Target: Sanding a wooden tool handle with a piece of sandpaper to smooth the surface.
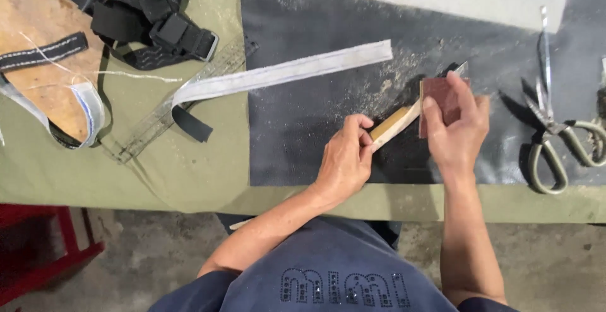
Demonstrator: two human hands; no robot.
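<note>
left hand, pale wooden strip, reddish-brown sanding block

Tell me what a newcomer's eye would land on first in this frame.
Centre right, the two hands meet on the dark mat: the left hand pinches a tan strip while the right hand presses a reddish-brown block against it, pale dust scattered around. Large scissors lie at the far right, and a long pale strap runs across the upper middle.
</note>
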